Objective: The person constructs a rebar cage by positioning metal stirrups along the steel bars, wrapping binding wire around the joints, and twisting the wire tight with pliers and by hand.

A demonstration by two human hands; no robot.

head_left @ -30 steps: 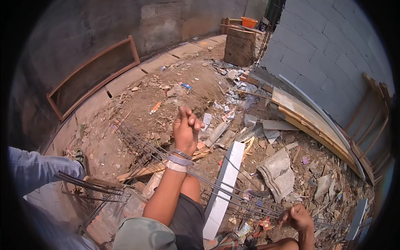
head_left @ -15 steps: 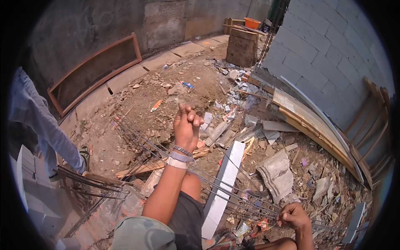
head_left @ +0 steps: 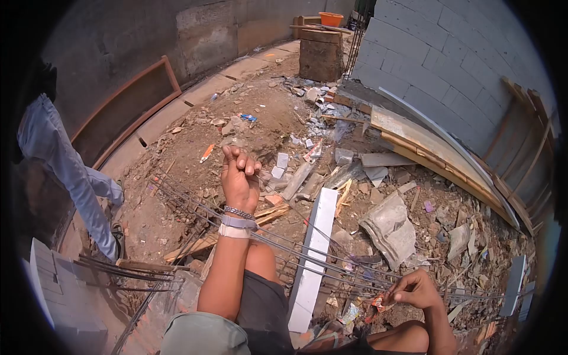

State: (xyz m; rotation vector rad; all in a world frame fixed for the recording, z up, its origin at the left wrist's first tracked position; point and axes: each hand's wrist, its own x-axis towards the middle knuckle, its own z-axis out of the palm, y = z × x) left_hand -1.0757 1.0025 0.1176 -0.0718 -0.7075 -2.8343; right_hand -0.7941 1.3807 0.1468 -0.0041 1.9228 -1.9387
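My left hand (head_left: 239, 177), with a bracelet and a light band at the wrist, is raised above the long thin steel bars (head_left: 275, 239), its fingers curled. What it holds, if anything, is too small to tell. Near the right part of the bars is my right hand (head_left: 414, 289), thumb and fingers pinched together; anything between them cannot be made out. The bars cross over a long white block (head_left: 315, 257) lying between my hands, close to my bent knees.
Rubble and a broken curved slab (head_left: 390, 228) cover the ground. Boards (head_left: 438, 157) lie along the grey block wall (head_left: 438, 71). A wooden frame (head_left: 133, 115) leans at the left, near a person's legs (head_left: 74, 171). An orange basin (head_left: 331, 19) sits behind a wooden box (head_left: 320, 56).
The view has shifted right, and the scene sits further left. At the left, the person in light trousers has changed position. My right hand has moved up slightly with its fingers pinched.
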